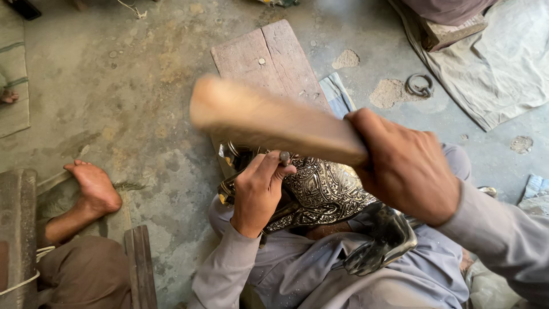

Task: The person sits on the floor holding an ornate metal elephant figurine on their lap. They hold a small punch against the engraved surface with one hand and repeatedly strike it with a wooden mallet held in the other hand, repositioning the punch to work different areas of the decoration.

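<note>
Fingers of the left hand [258,191] pinch a small metal punch [283,158] upright on the engraved metal piece [323,189] across the lap, while the right hand [404,166] grips a blurred wooden mallet [269,120] above, near the wooden plank [269,57].

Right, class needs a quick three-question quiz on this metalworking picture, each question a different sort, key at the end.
1. True or false: the right hand grips a wooden mallet.
2. What does the left hand hold against the embossed metal piece? A) a paintbrush B) a small metal punch C) a file
3. Fill in: a bare ____ of another person rests on the concrete floor.

Key: 1 true; 2 B; 3 foot.
</note>
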